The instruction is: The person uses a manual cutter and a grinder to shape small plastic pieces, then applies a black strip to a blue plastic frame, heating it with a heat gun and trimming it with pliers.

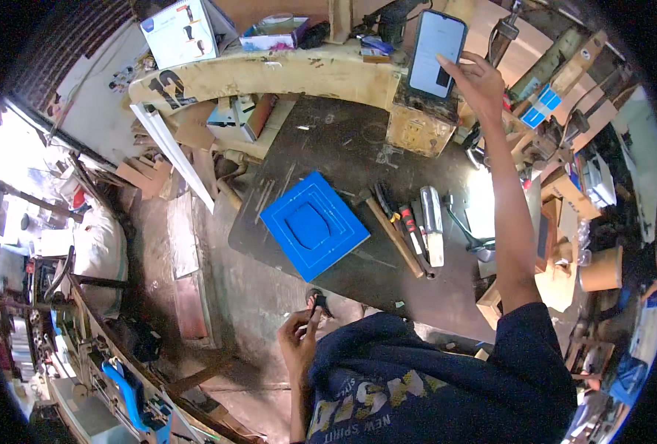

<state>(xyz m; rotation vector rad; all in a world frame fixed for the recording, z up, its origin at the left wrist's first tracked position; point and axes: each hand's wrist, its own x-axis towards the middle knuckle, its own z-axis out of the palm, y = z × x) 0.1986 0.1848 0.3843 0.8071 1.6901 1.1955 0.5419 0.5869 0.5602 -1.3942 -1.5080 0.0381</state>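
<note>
My right hand [480, 89] reaches far forward, a fingertip on or just before the lit screen of a smartphone [433, 63], its other fingers loosely apart. The phone stands upright, leaning at a yellowish wooden block [419, 127]. Held low in front of my body, my left hand [297, 342] pinches a small black piece [319, 302] whose kind I cannot make out. Between the hands, a square blue board [315, 255] with a dark rounded outline in its middle lies on the dark table [328, 133].
Right of the board lie a hammer [396, 235], pliers [386, 200], a red-and-black handled tool [411, 226] and a silver-topped tool [432, 214]. A cardboard cylinder [602, 268] and clamps stand at the right. A curved wooden ledge [269, 72] carries boxes along the back.
</note>
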